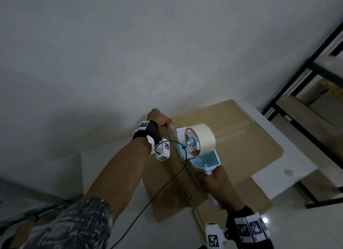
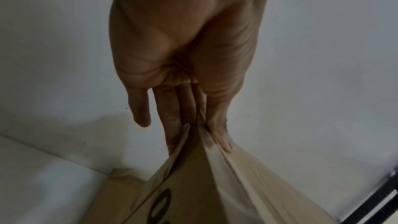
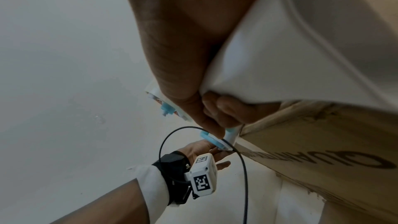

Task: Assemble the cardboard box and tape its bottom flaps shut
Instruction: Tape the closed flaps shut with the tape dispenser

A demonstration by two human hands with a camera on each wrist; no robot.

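A brown cardboard box (image 1: 232,141) stands on a white table (image 1: 289,152) with its taped flap side up. My left hand (image 1: 160,117) grips the box's far left corner, thumb on top and fingers down the side. In the left wrist view the left hand (image 2: 185,101) pinches the corner of the box (image 2: 206,185). My right hand (image 1: 217,185) grips the white handle of a light-blue tape dispenser (image 1: 198,146) carrying a cream tape roll, its head at the box's left edge. The right wrist view shows my right hand (image 3: 193,67) wrapped round the dispenser handle (image 3: 269,57), beside the printed box wall (image 3: 323,159).
More flat cardboard (image 1: 246,202) lies under the box and hangs over the table's near side. A black metal shelf rack (image 1: 304,76) stands at the right. A grey wall (image 1: 130,53) rises close behind the table. A black cable (image 1: 157,193) hangs from my left wrist.
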